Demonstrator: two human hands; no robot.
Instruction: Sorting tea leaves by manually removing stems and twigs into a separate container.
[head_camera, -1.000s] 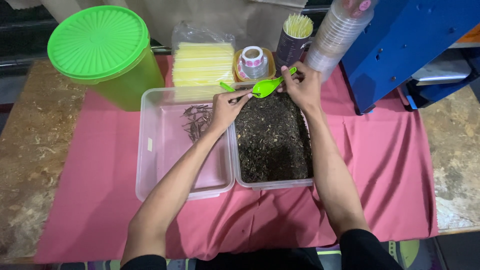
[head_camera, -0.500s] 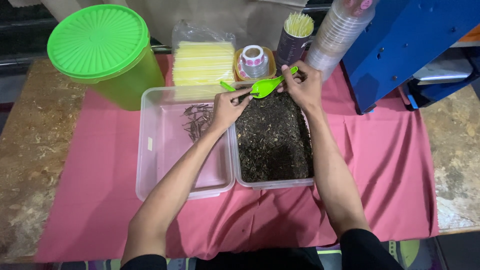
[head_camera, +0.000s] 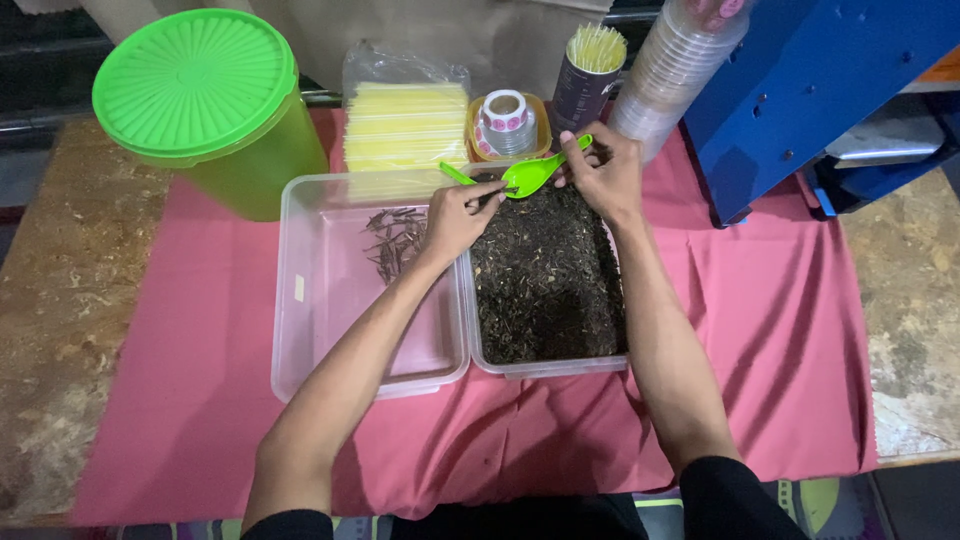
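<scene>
My right hand (head_camera: 603, 172) grips the handle of a bright green plastic scoop (head_camera: 533, 172), held over the far end of a clear tub (head_camera: 548, 366) full of dark dried leaves (head_camera: 545, 280). My left hand (head_camera: 457, 214) pinches at the scoop's tip with thumb and forefinger. To the left lies a clear lid or shallow tray (head_camera: 330, 330) with a small pile of dark twigs (head_camera: 393, 243) near my left wrist.
A green lidded bucket (head_camera: 205, 100) stands back left. Behind the tub are a bag of yellow straws (head_camera: 404, 125), a sticker roll in a cup (head_camera: 506, 122), a straw holder (head_camera: 590, 75), stacked clear cups (head_camera: 675, 65) and a blue machine (head_camera: 810, 90). A pink cloth (head_camera: 780, 320) covers the table.
Almost nothing has moved. My left fingers have shifted slightly at the scoop's tip; the scoop stays in place over the tub.
</scene>
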